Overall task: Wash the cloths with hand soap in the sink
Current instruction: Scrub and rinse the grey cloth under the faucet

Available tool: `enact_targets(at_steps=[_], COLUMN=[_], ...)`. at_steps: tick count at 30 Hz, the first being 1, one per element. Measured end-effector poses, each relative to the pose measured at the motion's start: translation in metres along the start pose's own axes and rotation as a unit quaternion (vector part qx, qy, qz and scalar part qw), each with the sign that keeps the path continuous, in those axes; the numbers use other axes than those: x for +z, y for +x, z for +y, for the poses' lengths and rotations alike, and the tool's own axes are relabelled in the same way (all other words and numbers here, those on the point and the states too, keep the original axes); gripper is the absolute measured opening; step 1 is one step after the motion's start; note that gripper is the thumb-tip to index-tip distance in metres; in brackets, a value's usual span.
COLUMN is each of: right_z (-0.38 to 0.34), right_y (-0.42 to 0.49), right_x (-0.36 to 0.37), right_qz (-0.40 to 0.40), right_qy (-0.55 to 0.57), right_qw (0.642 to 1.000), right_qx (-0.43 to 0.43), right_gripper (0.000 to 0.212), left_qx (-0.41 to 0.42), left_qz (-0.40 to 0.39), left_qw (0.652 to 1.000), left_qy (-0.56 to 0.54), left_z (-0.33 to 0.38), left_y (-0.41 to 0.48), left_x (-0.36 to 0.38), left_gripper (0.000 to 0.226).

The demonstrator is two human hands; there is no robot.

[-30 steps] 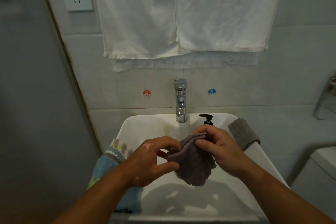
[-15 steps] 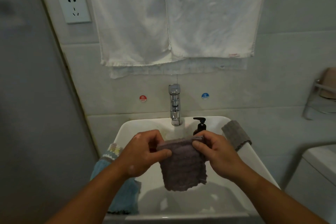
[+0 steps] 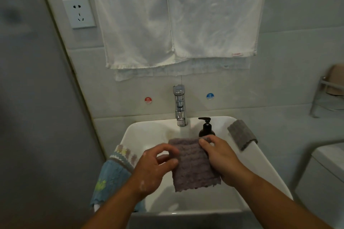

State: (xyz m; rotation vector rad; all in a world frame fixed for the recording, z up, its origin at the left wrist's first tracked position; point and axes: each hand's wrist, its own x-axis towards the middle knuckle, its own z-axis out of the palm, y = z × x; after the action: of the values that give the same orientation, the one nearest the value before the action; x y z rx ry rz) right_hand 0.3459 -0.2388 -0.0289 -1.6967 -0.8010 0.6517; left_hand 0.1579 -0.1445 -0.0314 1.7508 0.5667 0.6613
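Mauve waffle-knit cloth [image 3: 193,165], bunched before, now flat over the white sink [image 3: 266,169]; my right hand [image 3: 221,160] pinches it, left hand [image 3: 150,169] hold unclear. Ready for lathering, I judge.

The soap bottle [image 3: 206,129] shows only pump and shoulder (the purple cloth [image 3: 193,165] covers the rest); the white towels [image 3: 167,15] run off the top edge; the left hand [image 3: 154,167] is blurred.
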Motion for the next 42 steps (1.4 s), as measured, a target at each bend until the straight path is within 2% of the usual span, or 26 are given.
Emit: enact_targets(at_steps=[1,4,5,7,9,14,17,22,29,34,42], right_z=[0.001,0.004,0.004,0.009,0.018,0.034,0.029,0.033,0.075,0.098,0.085], right_y=[-0.002,-0.013,-0.016,-0.020,-0.018,0.000,0.018,0.057,0.106,0.119,0.122], right_x=[-0.002,-0.019,-0.026,-0.040,-0.053,-0.104,-0.147,-0.193,-0.198,-0.187,-0.171], right_qz=[-0.026,-0.152,-0.181,-0.197,-0.186,-0.139,-0.076,-0.006,0.017,0.018,0.022], right_qy=[0.034,0.129,0.117,0.059,0.009,-0.029,-0.074,-0.058,0.014,0.092,0.083], right_qw=[0.999,0.978,0.976,0.979,0.982,0.990,0.994,0.998,0.999,0.992,0.992], right_qx=[0.030,0.053,0.037,-0.002,-0.020,-0.003,-0.014,-0.014,0.031,0.083,0.095], right_gripper=[0.022,0.061,0.067,0.062,0.056,0.057,0.059,0.054,0.054,0.054,0.053], left_qx=[-0.019,-0.080,-0.092,-0.102,-0.109,-0.131,-0.119,-0.108,-0.154,-0.167,-0.156], left_qz=[-0.005,-0.018,-0.024,-0.037,-0.046,-0.076,-0.091,-0.078,-0.044,-0.048,-0.031], left_qw=[1.000,0.996,0.994,0.993,0.991,0.985,0.984,0.986,0.982,0.980,0.986], left_qy=[0.005,-0.041,-0.051,-0.056,-0.060,-0.087,-0.099,-0.103,-0.104,-0.093,-0.057], left_z=[-0.003,-0.010,-0.011,-0.011,-0.009,0.001,0.012,0.016,-0.014,-0.024,-0.017], left_y=[-0.002,-0.003,-0.002,0.002,0.008,0.039,0.073,0.135,0.171,0.179,0.190], left_x=[0.001,0.007,0.010,0.019,0.034,0.086,0.123,0.174,0.202,0.208,0.213], left_gripper=[0.029,0.051,0.057,0.060,0.061,0.061,0.063,0.061,0.067,0.072,0.077])
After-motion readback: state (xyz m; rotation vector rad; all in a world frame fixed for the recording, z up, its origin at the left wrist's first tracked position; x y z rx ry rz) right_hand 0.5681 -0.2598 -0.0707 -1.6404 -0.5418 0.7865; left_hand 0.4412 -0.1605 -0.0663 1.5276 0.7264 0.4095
